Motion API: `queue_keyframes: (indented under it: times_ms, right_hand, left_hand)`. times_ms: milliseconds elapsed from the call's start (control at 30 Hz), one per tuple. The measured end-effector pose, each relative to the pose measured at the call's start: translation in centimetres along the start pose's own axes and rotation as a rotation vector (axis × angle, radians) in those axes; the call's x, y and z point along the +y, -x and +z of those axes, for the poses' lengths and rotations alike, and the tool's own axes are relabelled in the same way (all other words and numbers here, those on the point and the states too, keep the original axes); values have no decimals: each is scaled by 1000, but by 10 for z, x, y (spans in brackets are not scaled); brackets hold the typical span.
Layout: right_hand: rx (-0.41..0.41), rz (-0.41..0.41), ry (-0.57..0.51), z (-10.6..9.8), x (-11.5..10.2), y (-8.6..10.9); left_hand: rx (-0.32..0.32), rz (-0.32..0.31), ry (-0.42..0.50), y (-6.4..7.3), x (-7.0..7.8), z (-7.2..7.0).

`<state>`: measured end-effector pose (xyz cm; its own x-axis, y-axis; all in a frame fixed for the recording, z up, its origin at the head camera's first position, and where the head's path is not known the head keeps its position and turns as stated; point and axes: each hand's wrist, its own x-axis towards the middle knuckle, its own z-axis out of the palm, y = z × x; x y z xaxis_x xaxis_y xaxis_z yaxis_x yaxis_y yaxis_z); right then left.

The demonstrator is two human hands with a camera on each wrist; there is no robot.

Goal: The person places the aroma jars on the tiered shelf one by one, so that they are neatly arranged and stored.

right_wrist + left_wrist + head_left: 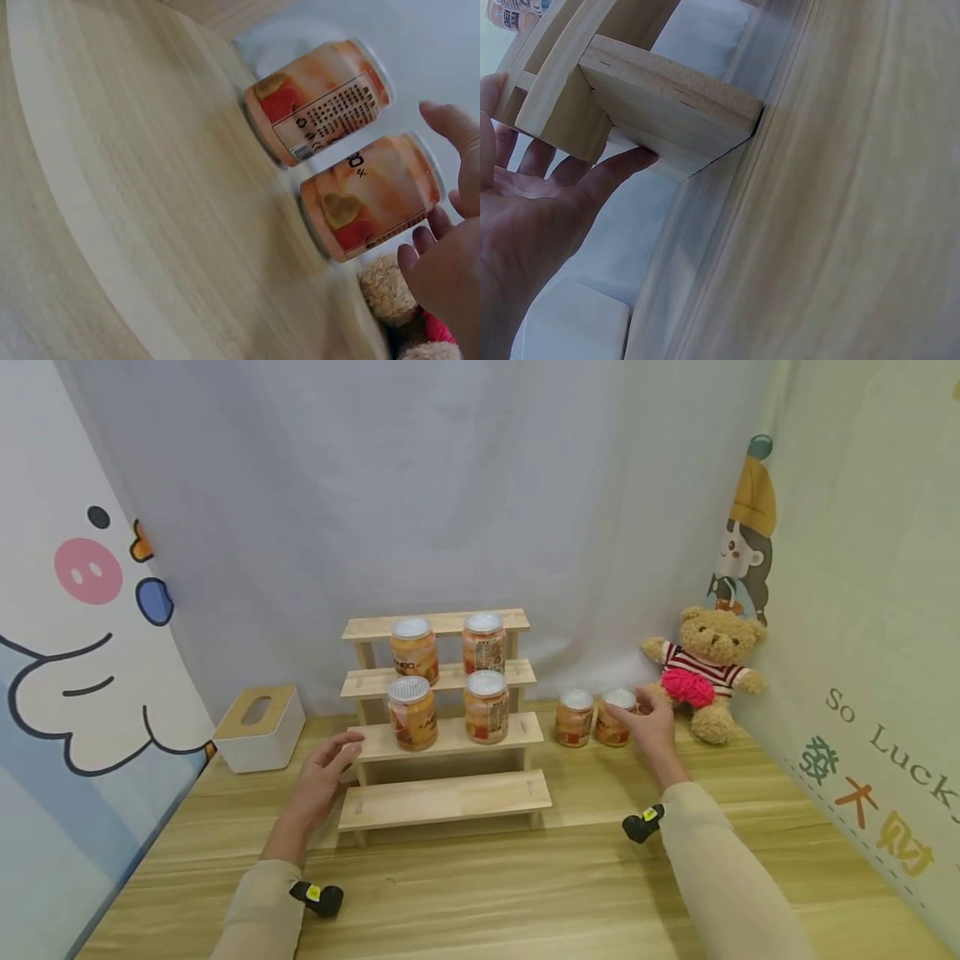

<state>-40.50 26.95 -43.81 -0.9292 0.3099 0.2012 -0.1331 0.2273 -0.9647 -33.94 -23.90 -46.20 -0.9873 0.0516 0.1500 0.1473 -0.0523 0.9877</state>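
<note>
Nearest, two cream sleeves reach in over the wood-patterned table, a black device at each wrist. Right hand: thumb and fingers parted about the right-hand can; the thumb stands off the lid, the fingers bend at the can's right side, and whether their tips touch it I cannot tell. This can stands upright on the table, right of the rack, a matching orange can just beside it on the left. Left hand: digits apart at the left end of the wooden stepped rack, one tip against an end support. On the rack, four upright orange cans: the near pair on the second step from the near side, the far pair on the third. Far right, beyond the right hand, sits a teddy bear in a striped top, a pink bundle at its front. Far left: a white box with a wooden lid. Behind all, a pale curtain.
</note>
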Motion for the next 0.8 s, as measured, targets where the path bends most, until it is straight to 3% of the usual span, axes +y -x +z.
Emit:
queue_keyframes:
  times_ms: [267, 800]
  right_hand:
    - [-60, 29, -44, 4, 14, -5]
    - [-4, 21, -62, 13, 26, -11]
  left_hand:
    - [8, 2, 20, 1, 1, 0]
    - [3, -2, 18, 2, 1, 0]
